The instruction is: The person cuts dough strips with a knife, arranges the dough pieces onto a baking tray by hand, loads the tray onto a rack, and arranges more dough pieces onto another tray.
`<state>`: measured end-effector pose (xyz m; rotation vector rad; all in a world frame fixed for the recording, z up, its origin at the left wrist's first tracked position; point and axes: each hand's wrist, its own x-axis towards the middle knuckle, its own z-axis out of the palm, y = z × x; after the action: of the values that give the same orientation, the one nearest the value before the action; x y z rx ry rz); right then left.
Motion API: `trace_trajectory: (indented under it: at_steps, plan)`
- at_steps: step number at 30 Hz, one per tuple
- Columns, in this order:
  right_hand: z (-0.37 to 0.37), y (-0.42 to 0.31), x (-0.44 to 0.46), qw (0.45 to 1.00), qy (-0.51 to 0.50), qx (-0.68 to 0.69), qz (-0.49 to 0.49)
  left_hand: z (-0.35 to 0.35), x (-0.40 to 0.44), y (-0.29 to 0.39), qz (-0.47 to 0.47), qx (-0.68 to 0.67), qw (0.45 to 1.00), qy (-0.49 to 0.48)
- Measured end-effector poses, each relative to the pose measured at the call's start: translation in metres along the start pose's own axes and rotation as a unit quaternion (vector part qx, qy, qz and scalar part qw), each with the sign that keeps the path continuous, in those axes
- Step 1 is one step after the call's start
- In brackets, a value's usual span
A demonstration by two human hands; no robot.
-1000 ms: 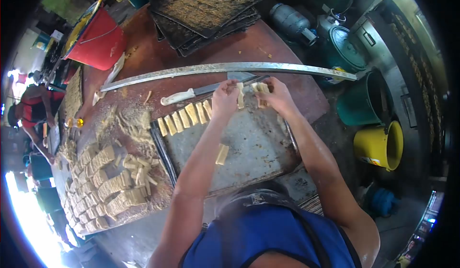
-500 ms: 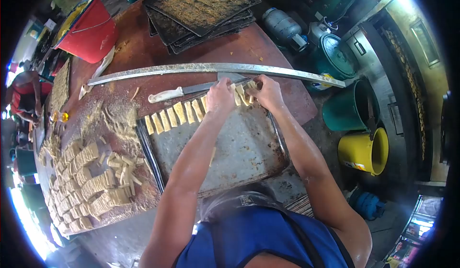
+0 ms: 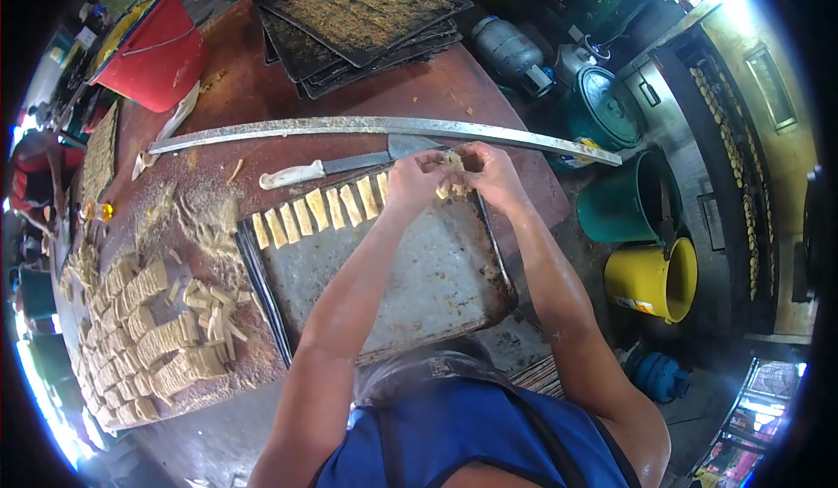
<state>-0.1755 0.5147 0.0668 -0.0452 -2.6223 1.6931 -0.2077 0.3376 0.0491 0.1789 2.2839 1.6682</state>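
A dark-rimmed metal tray (image 3: 393,270) lies in front of me, with a row of pale dough strips (image 3: 318,209) along its far edge. At the right end of that row my left hand (image 3: 419,180) is closed, fingers bent in at a dough piece. Close beside it my right hand (image 3: 486,174) pinches a dough piece at the tray's far right corner. The fingers hide much of these pieces. A knife with a white handle (image 3: 292,175) lies just beyond the tray.
Stacked dough pieces (image 3: 131,331) cover the table's left part. A long metal bar (image 3: 349,127) crosses beyond the knife. Farther back are a red bucket (image 3: 155,56) and stacked dark trays (image 3: 362,8). Green (image 3: 611,195) and yellow (image 3: 635,280) buckets stand right. Another person (image 3: 39,174) works far left.
The view has shifted, so the tray and table appear farther left. My hands have come closer together at the row's right end. The loose strip seen mid-tray earlier is no longer visible.
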Motion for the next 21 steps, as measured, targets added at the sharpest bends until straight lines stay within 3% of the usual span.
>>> trace_trajectory:
  at_steps: [1,3,5,7,9,10,12,14,16,18,21]
  plan:
    - [-0.004,-0.004,-0.001,0.996,-0.02,0.079,0.027,0.001,0.006,-0.005,0.001,0.001,1.0,-0.002]
    - [-0.011,-0.007,-0.004,0.985,-0.037,0.16,0.054,0.003,0.013,-0.011,-0.051,-0.216,0.974,-0.051]
    - [-0.019,-0.006,-0.006,0.918,-0.004,0.361,0.166,0.005,0.013,-0.011,-0.049,-0.228,0.97,-0.065]
    - [-0.029,-0.001,-0.006,0.919,0.03,0.359,0.159,0.006,0.012,0.004,-0.047,-0.24,0.966,-0.077]
    - [-0.035,0.007,-0.007,0.923,0.066,0.346,0.153,0.011,0.012,0.021,-0.012,0.018,0.998,-0.057]
    - [-0.034,0.011,-0.008,0.923,0.068,0.347,0.154,0.013,0.014,0.019,-0.011,0.019,0.998,-0.059]
    - [-0.032,0.013,-0.012,0.942,0.079,0.294,0.143,0.018,0.02,0.012,0.15,0.277,0.949,0.021]
    - [-0.034,0.012,-0.019,0.93,0.071,0.329,0.145,0.017,0.023,0.0,0.187,0.276,0.941,0.063]
    - [-0.032,0.005,-0.034,0.915,0.06,0.369,0.152,0.001,0.014,0.006,0.309,0.182,0.917,0.177]
    - [-0.033,-0.002,-0.048,0.91,0.056,0.382,0.155,-0.034,-0.009,0.012,0.199,0.103,0.963,0.147]
    - [-0.013,0.006,-0.067,0.934,0.033,0.322,0.151,-0.094,-0.044,-0.027,0.167,0.136,0.965,0.152]
